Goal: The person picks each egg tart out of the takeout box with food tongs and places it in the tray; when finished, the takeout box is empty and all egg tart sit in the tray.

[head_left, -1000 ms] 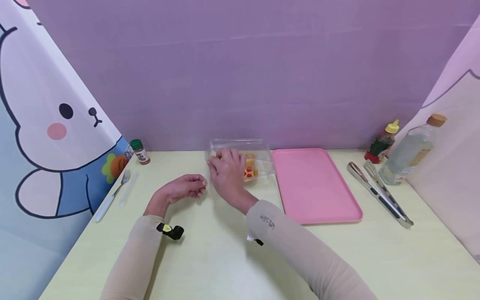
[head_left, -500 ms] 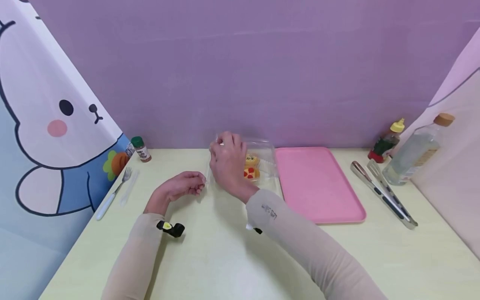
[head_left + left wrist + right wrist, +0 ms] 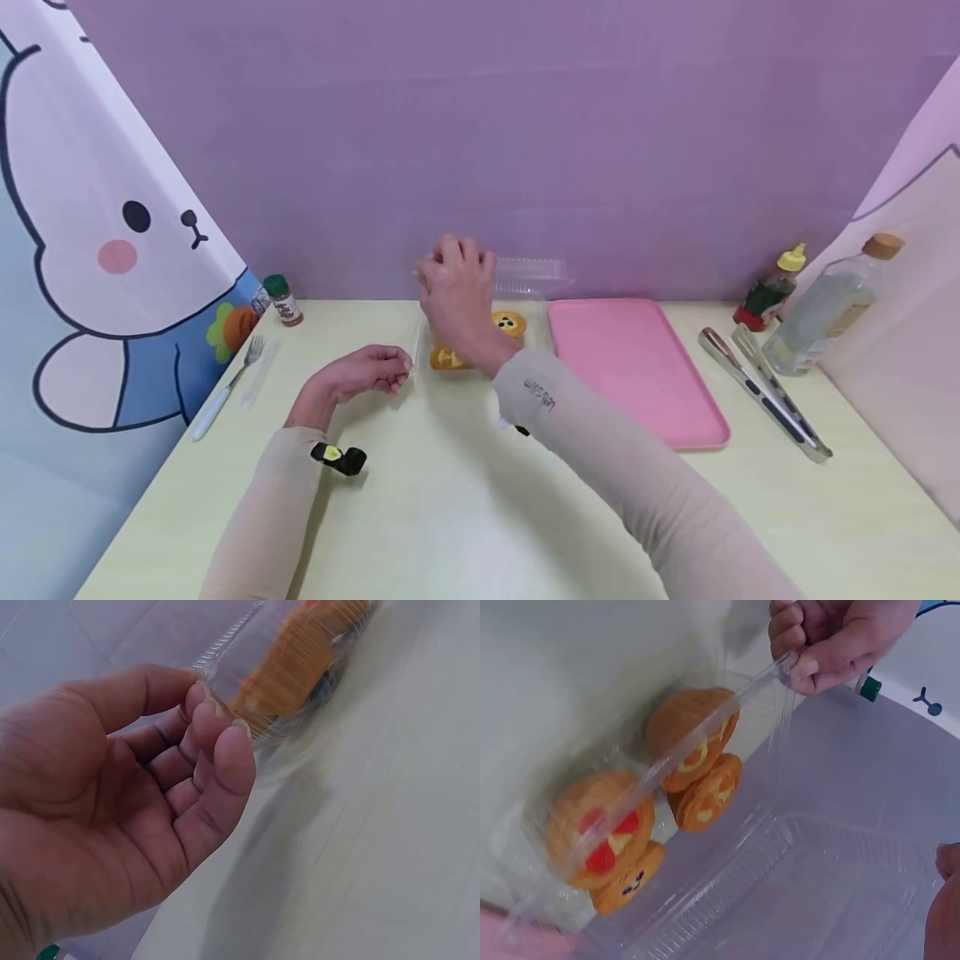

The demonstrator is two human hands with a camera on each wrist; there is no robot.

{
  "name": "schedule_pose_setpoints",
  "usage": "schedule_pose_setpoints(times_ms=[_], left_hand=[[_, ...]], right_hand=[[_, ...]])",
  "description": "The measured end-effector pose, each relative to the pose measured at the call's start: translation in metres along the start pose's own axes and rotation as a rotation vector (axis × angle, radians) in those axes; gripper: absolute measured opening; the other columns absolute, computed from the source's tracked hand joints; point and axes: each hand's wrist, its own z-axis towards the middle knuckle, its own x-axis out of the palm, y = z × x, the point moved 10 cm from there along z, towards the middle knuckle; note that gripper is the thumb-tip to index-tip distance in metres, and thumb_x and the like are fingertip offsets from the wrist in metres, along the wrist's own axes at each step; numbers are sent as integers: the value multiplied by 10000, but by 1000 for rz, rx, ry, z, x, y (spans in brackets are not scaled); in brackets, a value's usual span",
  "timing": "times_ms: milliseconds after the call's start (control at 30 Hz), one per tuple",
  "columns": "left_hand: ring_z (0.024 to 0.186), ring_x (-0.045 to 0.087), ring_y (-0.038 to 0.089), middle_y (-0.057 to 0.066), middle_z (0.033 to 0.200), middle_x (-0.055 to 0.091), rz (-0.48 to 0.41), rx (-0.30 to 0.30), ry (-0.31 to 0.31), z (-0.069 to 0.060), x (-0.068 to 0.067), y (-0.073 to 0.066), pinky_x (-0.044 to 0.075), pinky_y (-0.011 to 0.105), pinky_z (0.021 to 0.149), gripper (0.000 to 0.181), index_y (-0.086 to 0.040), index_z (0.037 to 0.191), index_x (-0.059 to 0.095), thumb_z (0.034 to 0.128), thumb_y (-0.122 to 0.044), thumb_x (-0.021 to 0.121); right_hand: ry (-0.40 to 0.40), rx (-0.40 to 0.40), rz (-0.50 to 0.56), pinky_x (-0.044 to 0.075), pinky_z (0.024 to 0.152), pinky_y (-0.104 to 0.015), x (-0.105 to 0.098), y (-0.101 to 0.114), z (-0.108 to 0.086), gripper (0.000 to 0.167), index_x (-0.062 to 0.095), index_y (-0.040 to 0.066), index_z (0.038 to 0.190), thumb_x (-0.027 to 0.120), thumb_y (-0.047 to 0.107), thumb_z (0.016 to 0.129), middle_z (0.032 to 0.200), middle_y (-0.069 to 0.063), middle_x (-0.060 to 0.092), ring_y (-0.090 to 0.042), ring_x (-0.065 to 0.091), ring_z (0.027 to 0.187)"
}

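A clear plastic box (image 3: 545,331) stands at the back of the table with several small orange-brown buns (image 3: 508,323) in it, some topped with faces or red spots. At its near left corner, my left hand (image 3: 367,372) pinches the rim between thumb and fingertips, as the left wrist view shows. The hinged clear lid (image 3: 840,877) is swung up and back. My right hand (image 3: 457,287) holds the lid's edge with curled fingers, above the box. My right forearm and hand cover part of the box and buns in the head view.
A pink tray (image 3: 637,375) lies right of the box. Farther right are metal tongs (image 3: 765,396), a yellow-capped sauce bottle (image 3: 768,287) and a corked clear bottle (image 3: 832,308). On the left are a green-capped spice jar (image 3: 282,300), a fork (image 3: 228,389) and a clear plastic utensil (image 3: 258,375).
My right hand has risen and moved back, lifting the lid from over the buns to upright behind them. The left hand has stayed at the box's corner.
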Motion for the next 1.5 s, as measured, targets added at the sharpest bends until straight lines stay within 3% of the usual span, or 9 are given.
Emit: schedule_pose_setpoints(times_ms=[233, 400, 533, 900, 1233, 1367, 1500], left_hand=[[818, 552, 143, 29, 911, 560, 15, 29, 24, 1, 1, 1, 526, 270, 762, 274, 97, 1158, 495, 1065, -157, 450], [807, 556, 134, 29, 907, 565, 10, 30, 36, 1, 3, 3, 531, 265, 762, 254, 82, 1140, 506, 1065, -156, 459], [796, 558, 129, 28, 899, 567, 4, 34, 41, 2, 5, 5, 534, 266, 758, 271, 96, 1138, 503, 1062, -163, 476], [796, 558, 136, 30, 898, 563, 22, 48, 34, 0, 7, 6, 535, 277, 759, 272, 89, 1126, 513, 1060, -173, 481], [794, 554, 142, 43, 901, 553, 38, 77, 50, -1, 7, 1, 538, 284, 760, 242, 51, 1090, 526, 1064, -184, 476], [796, 556, 140, 42, 902, 553, 40, 83, 54, 1, 4, -1, 540, 286, 759, 232, 49, 1089, 526, 1064, -176, 476], [799, 561, 136, 35, 901, 560, 45, 77, 51, 2, 3, -5, 541, 290, 766, 208, 28, 1081, 538, 1063, -168, 472]], right_hand=[[67, -25, -51, 355, 889, -403, 4, -3, 9, 220, 789, 207, 968, 613, 335, 1001, 1082, 13, 580, -221, 469, 1092], [191, 39, -18, 340, 928, -407, 15, -12, 16, 202, 785, 241, 1027, 619, 351, 998, 1139, 33, 555, -221, 426, 1178], [230, 94, 38, 327, 942, -418, 22, -19, 19, 187, 787, 270, 1046, 636, 362, 988, 1148, 45, 555, -222, 409, 1204], [135, 71, 80, 331, 955, -420, 30, -21, 26, 170, 801, 277, 1004, 658, 363, 973, 1099, 39, 580, -225, 440, 1193], [19, -6, 8, 346, 942, -415, 26, -18, 43, 205, 794, 263, 1004, 602, 334, 1008, 1080, 23, 594, -219, 466, 1171], [101, 17, -28, 338, 970, -421, 34, -23, 50, 210, 778, 295, 1072, 579, 336, 1019, 1169, 17, 589, -224, 440, 1224], [235, 38, -81, 331, 1045, -454, 45, -30, 54, 300, 669, 348, 1284, 548, 423, 1020, 1403, -1, 509, -248, 378, 1345]])
